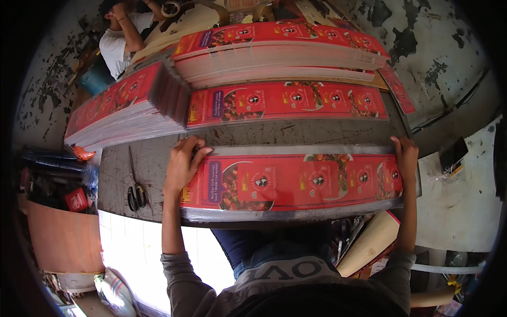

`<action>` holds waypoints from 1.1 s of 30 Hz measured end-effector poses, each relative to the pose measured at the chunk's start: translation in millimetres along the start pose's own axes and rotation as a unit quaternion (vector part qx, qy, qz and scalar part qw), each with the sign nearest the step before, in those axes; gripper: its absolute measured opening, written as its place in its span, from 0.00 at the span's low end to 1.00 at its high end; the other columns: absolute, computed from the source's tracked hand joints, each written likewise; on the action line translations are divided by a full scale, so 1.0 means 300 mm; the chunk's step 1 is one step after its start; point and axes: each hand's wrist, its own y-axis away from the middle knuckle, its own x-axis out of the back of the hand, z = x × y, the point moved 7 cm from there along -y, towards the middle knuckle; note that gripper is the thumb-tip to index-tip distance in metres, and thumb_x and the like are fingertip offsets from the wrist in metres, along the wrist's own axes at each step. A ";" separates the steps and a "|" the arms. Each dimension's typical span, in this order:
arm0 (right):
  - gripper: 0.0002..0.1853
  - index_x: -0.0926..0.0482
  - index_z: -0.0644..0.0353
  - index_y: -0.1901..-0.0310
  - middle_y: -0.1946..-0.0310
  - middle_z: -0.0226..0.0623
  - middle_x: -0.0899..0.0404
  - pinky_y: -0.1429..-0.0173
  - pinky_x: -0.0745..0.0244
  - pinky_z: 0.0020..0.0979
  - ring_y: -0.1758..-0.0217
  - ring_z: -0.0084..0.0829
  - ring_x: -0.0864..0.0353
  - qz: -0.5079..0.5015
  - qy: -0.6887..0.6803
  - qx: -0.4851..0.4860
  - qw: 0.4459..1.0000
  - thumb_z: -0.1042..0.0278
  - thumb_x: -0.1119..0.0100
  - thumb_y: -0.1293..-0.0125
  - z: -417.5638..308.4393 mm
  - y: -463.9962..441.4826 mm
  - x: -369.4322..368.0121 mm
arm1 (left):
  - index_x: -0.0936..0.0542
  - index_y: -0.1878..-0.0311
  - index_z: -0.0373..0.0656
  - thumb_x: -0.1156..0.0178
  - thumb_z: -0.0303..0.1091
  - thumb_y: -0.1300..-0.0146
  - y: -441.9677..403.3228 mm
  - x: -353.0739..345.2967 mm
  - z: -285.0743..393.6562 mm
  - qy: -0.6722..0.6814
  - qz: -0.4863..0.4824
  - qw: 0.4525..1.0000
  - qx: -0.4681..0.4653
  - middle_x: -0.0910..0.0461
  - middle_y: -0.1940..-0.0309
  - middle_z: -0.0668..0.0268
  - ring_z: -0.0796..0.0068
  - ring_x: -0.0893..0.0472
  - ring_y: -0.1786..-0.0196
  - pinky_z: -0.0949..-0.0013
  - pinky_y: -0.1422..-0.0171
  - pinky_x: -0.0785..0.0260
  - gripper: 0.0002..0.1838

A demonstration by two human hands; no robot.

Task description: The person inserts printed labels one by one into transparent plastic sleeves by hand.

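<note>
A stack of long red printed sheets [296, 182] in clear plastic lies along the table's near edge. At its left end my left hand [186, 161] has its fingers curled over the upper corner, thumb on the sheets. My right hand [405, 161] is at the right end, fingers bent around the upper right corner. Just beyond lies another red sheet pile [285, 103]. To its left stands a taller stack [119, 105] with uneven plastic edges, and a thick stack [280, 47] sits at the back.
Black-handled scissors [136, 196] lie on the dark table [119, 169] to the left. A person in a white shirt [117, 50] is at the back left, near tape rolls [170, 8]. One red sheet [397, 89] sticks out past the table's right edge.
</note>
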 end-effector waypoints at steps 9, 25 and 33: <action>0.15 0.34 0.67 0.78 0.82 0.41 0.38 0.72 0.42 0.32 0.79 0.37 0.40 -0.053 -0.148 0.033 0.987 0.67 0.42 0.40 0.068 0.007 0.011 | 0.26 0.70 0.36 0.38 0.28 0.46 0.018 0.019 -0.083 0.104 -0.028 0.994 0.002 0.25 0.77 0.63 0.73 0.27 0.75 0.70 0.67 0.36 0.07; 0.17 0.26 0.68 0.75 0.77 0.52 0.27 0.67 0.36 0.45 0.71 0.52 0.28 -0.069 0.036 0.032 0.996 0.64 0.50 0.34 0.110 -0.026 -0.044 | 0.27 0.70 0.37 0.40 0.32 0.43 0.027 0.029 -0.056 -0.016 0.000 1.000 0.002 0.24 0.74 0.61 0.64 0.25 0.71 0.66 0.54 0.40 0.08; 0.13 0.25 0.66 0.71 0.74 0.50 0.25 0.64 0.36 0.44 0.70 0.50 0.27 -0.085 0.107 0.058 0.989 0.62 0.45 0.38 0.037 -0.007 -0.035 | 0.25 0.68 0.40 0.39 0.38 0.43 0.046 0.057 -0.009 -0.070 0.048 0.995 -0.043 0.22 0.73 0.64 0.64 0.25 0.71 0.62 0.50 0.40 0.11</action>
